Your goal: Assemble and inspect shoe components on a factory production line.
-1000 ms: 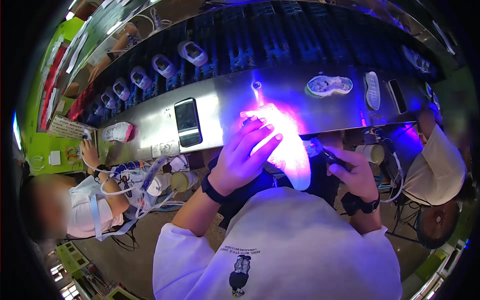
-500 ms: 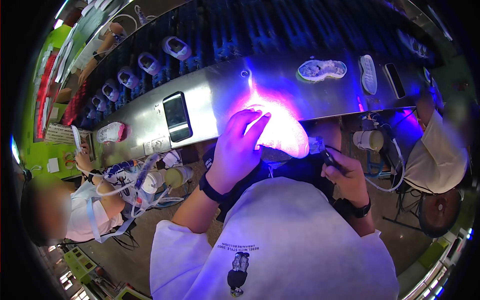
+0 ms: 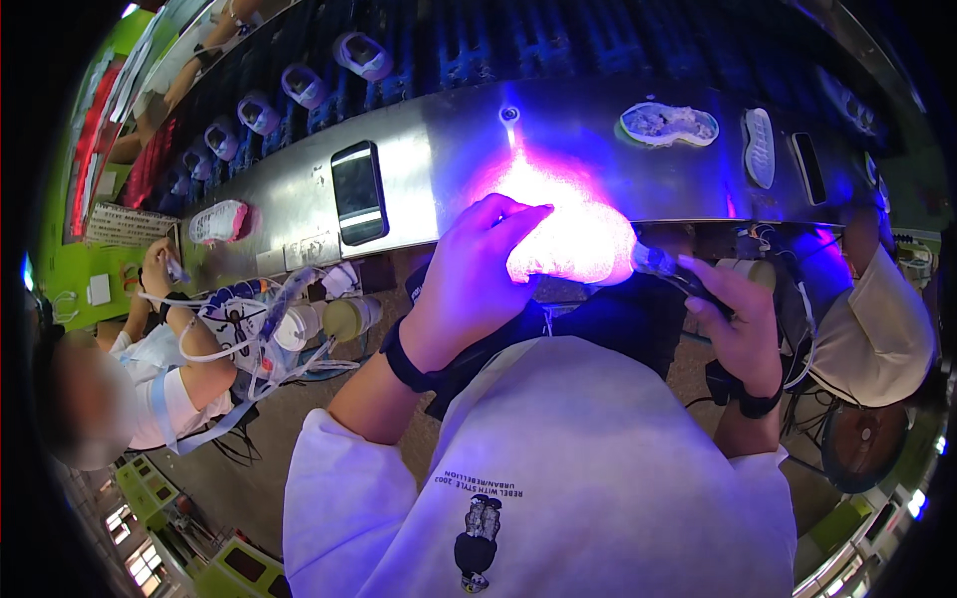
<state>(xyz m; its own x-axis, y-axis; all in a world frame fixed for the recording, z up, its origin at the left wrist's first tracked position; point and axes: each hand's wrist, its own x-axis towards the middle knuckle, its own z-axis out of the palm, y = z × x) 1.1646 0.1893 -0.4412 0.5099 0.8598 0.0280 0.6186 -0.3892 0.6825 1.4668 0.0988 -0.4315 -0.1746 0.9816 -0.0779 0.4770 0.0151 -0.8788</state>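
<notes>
Bright pink-violet light washes out a rounded, speckled shoe sole at the bench's near edge. My left hand is closed on its left end, thumb and fingers pinching it from above. In my right hand is a dark-handled brush, gripped between thumb and fingers. The brush's bristle end meets the right end of the sole; glare hides the exact contact. Under the sole are my dark-clothed legs.
On the metal bench lie a phone, a glue-smeared sole, a white sole and another dark phone. Behind runs a roller conveyor carrying several shoes. Co-workers sit left and right, with pots and hoses nearby.
The sole has swung to lie more level, its right end raised. My right hand has moved right with the brush, its fingers straighter. The view has shifted slightly.
</notes>
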